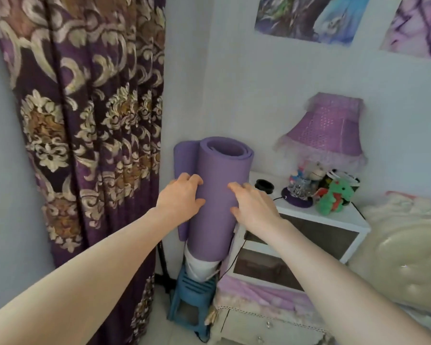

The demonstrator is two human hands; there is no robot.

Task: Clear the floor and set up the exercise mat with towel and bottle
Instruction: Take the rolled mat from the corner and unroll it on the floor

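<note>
A rolled purple exercise mat (219, 195) stands upright in the corner, between the curtain and a white nightstand. Its loose outer flap sticks out on the left side. My left hand (181, 197) presses against the roll's left side, fingers curled around it. On the right side of the roll lies my right hand (253, 205), fingers spread flat on the foam. The mat's lower end rests on something white on top of a blue plastic stool (193, 297). No towel or bottle is in view.
A purple patterned curtain (92, 125) hangs at the left. The white nightstand (329, 220) carries a purple lamp (326, 135), a green plush toy (334, 197) and a black round object (264, 186). A bed with a cream headboard (403, 260) is at the right.
</note>
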